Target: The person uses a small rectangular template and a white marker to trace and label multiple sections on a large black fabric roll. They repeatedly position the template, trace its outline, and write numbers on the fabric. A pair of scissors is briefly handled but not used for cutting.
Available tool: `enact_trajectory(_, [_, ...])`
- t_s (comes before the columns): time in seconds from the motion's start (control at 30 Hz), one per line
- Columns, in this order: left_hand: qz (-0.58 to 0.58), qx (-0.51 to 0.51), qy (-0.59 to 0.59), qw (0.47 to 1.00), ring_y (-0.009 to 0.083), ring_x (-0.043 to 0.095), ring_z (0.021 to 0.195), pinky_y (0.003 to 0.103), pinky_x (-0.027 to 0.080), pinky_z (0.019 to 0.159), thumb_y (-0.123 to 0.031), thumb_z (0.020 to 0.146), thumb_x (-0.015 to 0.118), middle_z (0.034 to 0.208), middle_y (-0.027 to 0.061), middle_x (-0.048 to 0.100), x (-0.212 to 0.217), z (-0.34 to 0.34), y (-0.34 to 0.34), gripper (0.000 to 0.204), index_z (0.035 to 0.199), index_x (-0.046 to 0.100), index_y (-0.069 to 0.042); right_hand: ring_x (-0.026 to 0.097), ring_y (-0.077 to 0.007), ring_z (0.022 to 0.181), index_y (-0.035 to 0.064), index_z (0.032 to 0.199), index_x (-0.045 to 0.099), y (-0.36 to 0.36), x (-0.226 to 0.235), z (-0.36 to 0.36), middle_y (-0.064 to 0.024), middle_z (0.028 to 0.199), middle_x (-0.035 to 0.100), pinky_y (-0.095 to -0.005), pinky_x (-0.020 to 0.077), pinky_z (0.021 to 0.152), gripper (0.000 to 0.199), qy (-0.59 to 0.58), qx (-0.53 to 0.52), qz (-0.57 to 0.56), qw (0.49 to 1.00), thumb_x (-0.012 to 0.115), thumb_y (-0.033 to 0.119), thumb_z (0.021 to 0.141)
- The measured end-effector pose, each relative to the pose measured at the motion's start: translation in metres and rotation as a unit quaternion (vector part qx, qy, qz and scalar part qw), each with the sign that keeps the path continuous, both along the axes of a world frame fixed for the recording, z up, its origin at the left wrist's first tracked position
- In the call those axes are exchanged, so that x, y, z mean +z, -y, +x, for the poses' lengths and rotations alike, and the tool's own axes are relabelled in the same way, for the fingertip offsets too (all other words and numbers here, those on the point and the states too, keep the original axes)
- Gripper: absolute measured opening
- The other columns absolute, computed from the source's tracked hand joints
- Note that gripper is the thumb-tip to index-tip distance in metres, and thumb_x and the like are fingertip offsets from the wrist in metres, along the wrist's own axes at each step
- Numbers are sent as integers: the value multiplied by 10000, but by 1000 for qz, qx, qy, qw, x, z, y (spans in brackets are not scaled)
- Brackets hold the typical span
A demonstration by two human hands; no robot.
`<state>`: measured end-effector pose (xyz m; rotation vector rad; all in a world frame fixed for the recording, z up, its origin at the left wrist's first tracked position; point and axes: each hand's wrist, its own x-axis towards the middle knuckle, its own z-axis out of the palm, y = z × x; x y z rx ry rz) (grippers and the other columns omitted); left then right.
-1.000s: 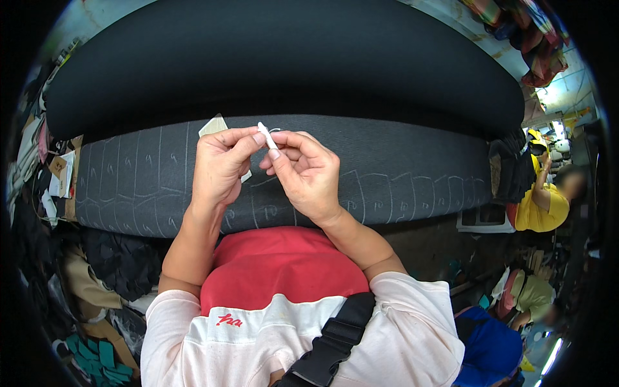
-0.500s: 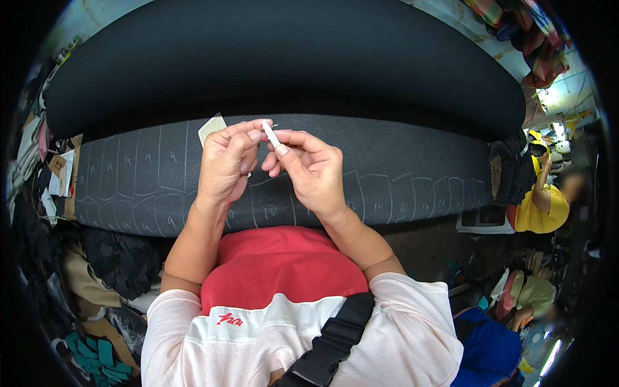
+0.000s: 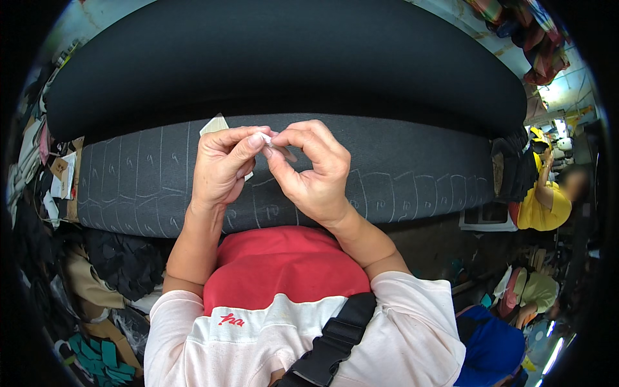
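Both my hands are raised over the dark marked fabric [image 3: 167,206], fingertips meeting. Between them is a small white stick [image 3: 265,138] that looks like a marking pencil. The thumb and forefinger of my left hand [image 3: 222,161] pinch at its tip. My right hand [image 3: 316,164] is closed on it too, thumb and forefinger at the same end; part of its pale shaft shows below the right forefinger. Behind my left hand, a cream card-like piece [image 3: 213,124] sticks out; whether that hand touches it cannot be told. White outlines run along the fabric.
A large dark roll [image 3: 290,58] spans the far side. Fabric scraps [image 3: 119,258] and teal pieces [image 3: 97,358] are heaped at left. To the right, a person in a yellow shirt [image 3: 548,206] sits near a white stool-like thing [image 3: 487,217], with another person [image 3: 538,293] lower down.
My right hand has shifted its grip up to the stick's tip, bending its fingers inward. The stick, plainly seen before, is now mostly covered. My left hand remains nearly in place.
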<state>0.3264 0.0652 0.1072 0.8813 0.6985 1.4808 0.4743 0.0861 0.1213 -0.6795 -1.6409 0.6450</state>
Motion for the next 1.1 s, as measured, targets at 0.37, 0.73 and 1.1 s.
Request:
enact_trajectory(0.37, [48,58,-81,994,123,645,758,201,507,647,1,796,693,826,112,688,4,5,4,115,909,702,17,567,-174,669,65,717,646,-5,2,7,-28,717,605,-292,425,589,152,75,-34,75,994,749,1,627])
enact_trajectory(0.73, [85,161,-129,975,95,618,726,182,471,613,-10,813,681,822,99,685,-7,17,6,102,911,702,10,535,-155,642,88,790,618,1,-7,-5,6,728,568,-334,334,663,173,154,-144,196,958,706,48,646])
enact_trajectory(1.1, [-29,110,31,993,2,406,472,155,296,410,-99,876,633,846,112,685,-5,21,4,178,990,671,31,586,-113,592,-6,808,642,-2,-7,4,-77,737,619,-220,459,511,146,41,-38,61,997,738,-14,698])
